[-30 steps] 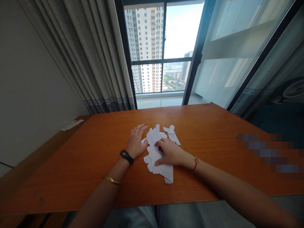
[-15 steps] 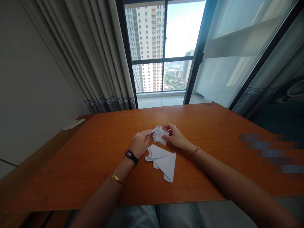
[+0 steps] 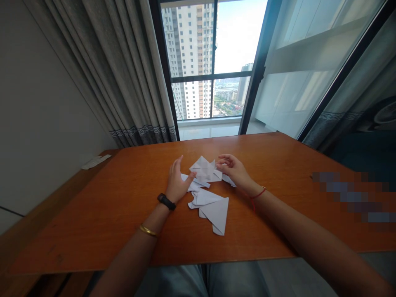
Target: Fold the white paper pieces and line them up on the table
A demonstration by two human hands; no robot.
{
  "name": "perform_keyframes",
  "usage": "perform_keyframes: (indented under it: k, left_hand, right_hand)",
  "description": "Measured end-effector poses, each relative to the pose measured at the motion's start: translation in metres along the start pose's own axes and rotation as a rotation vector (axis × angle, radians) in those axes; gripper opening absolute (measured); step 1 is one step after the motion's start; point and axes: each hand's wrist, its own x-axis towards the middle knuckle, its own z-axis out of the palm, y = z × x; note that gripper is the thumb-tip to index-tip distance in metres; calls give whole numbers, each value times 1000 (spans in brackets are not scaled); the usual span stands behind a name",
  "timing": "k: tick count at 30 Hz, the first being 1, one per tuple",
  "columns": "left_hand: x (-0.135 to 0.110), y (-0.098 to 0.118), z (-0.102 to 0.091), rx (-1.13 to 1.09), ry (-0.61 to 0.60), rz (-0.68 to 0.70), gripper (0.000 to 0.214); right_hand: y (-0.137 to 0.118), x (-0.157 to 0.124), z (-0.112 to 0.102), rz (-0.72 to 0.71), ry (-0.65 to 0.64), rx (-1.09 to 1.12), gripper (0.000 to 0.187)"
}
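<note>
Grip of the left hand (image 3: 177,183) is open, thumb over the left edge of the folded white papers (image 3: 202,168) at the frame's centre. Whether the curled right hand (image 3: 234,171) pinches any, I cannot tell. Flanking hands likely keep both edges reachable; the lower stack (image 3: 215,208) lies flat on the desk (image 3: 262,235), perhaps for stability.

Smooth, matt paper (image 3: 201,167) lies between the left hand (image 3: 177,183) and the right hand (image 3: 235,172) on a softly glossy wooden tabletop (image 3: 123,210). A polished metal bangle (image 3: 148,230) gleams behind the left hand; beyond it hangs a matt cloth curtain (image 3: 123,74), woven-looking.
</note>
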Motion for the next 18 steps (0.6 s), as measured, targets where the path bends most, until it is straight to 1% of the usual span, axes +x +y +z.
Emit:
perform_keyframes:
  k: [2, 4, 6, 8, 9, 10, 11, 12, 14, 15, 16, 17, 18]
  left_hand:
    - [-4, 8, 3, -47, -158, -6, 82]
    - [-7, 10, 6, -9, -241, -52, 85]
    - [-6, 6, 6, 85, -248, -80, 77]
    - [-4, -1, 5, 115, -209, -83, 64]
    - [-3, -4, 5, 93, -170, -80, 58]
    - [-2, -6, 4, 50, -121, -76, 52]
    - [-1, -6, 4, -8, -64, -76, 46]
    - [0, -6, 4, -71, -9, -81, 42]
    - [1, -4, 5, -189, 60, -99, 39]
    - [1, -3, 5, -226, 67, -103, 40]
    - [2, -3, 5, -233, 62, -100, 42]
    - [2, -3, 4, -197, 44, -90, 44]
    - [2, -4, 3, -117, 13, -80, 45]
  right_hand:
    - [-2, -3, 2, 10, -67, -118, 38]
    - [-2, -4, -2, 14, -93, -357, 34]
    - [-3, -3, -9, -3, -64, -678, 35]
    - [-7, -2, -16, -48, 0, -972, 37]
    - [-11, -3, -18, -73, 12, -1059, 37]
    - [-15, -5, -18, -95, -20, -1087, 36]
    - [-20, -9, -15, -112, -118, -1066, 35]
    - [-25, -14, -11, -128, -284, -1014, 38]
    - [-32, -27, 1, -166, -646, -920, 56]
    - [-33, -33, 8, -185, -769, -916, 64]
    - [-33, -39, 14, -197, -834, -942, 70]
    - [-32, -43, 20, -195, -849, -977, 71]
    - [-30, -45, 23, -172, -832, -1002, 68]
